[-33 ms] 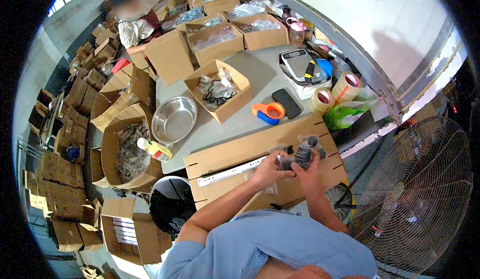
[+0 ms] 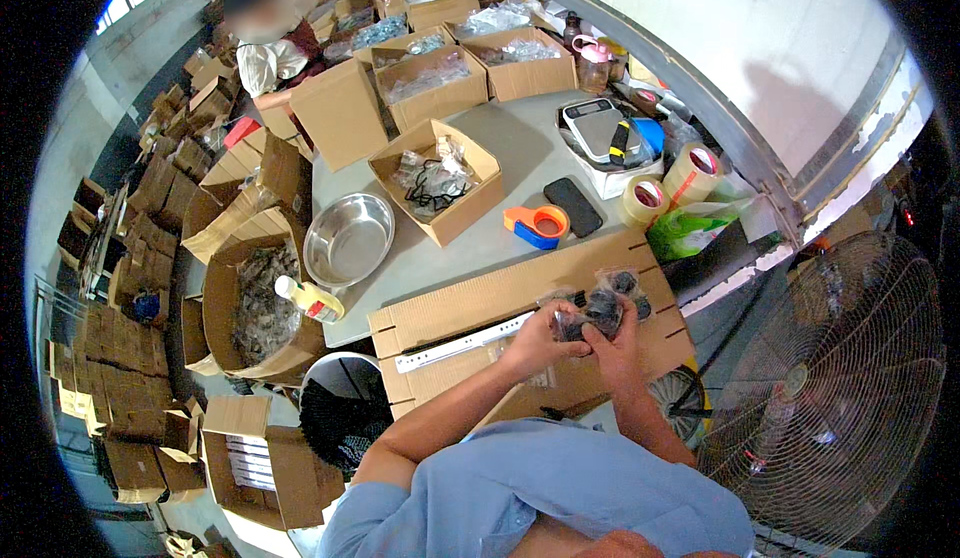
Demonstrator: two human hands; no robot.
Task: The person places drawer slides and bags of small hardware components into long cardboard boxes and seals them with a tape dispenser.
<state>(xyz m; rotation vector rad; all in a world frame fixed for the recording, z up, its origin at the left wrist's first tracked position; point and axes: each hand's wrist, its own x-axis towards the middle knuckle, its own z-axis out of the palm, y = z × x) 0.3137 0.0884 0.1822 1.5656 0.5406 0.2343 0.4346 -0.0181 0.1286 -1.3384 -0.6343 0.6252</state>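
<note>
Both hands hold a clear plastic bag of dark parts over a flat piece of cardboard. My left hand is closed on the bag's left side, with fingers bent. My right hand grips its right side, the thumb pressed against it. Just beyond my right hand are black round pieces in clear plastic; I cannot tell whether they belong to the same bag. A white slotted metal rail lies on the cardboard, its right end reaching to my left hand.
Beyond the cardboard are an orange-and-blue tape dispenser, a black phone, a steel bowl and an open carton of bagged parts. Tape rolls and a scale stand right. A large fan is near right. Another person works far left.
</note>
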